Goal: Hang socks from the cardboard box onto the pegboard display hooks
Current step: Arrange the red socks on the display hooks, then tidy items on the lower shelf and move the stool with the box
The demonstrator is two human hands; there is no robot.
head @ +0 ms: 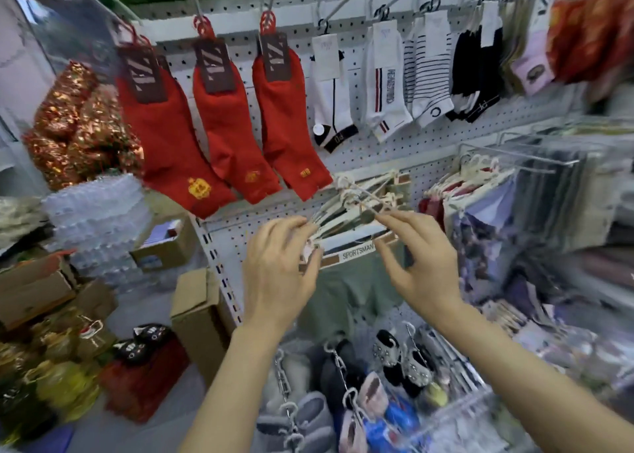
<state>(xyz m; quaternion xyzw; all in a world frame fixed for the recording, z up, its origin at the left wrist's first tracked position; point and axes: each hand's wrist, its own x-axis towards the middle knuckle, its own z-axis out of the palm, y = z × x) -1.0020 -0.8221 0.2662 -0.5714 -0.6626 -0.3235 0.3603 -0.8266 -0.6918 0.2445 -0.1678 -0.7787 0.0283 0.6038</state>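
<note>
Three pairs of red socks [219, 126] with dark labels hang from hooks at the top of the white pegboard [404, 150]. White, striped and black socks [387, 81] hang to their right. Below them a bunch of green underwear on cream hangers [356, 209] hangs from a hook. My left hand [278, 274] pinches the left ends of those hangers. My right hand [422, 260] pinches the hook's tip near the hanger tops. A cardboard box [199, 312] stands on the floor at the pegboard's left foot.
Slippers and shoes [343, 394] hang on chains low on the board. Packaged garments [514, 219] fill the hooks to the right. On the left stand stacked clear trays [99, 222], red-gold decorations [79, 123] and more cardboard boxes [37, 291].
</note>
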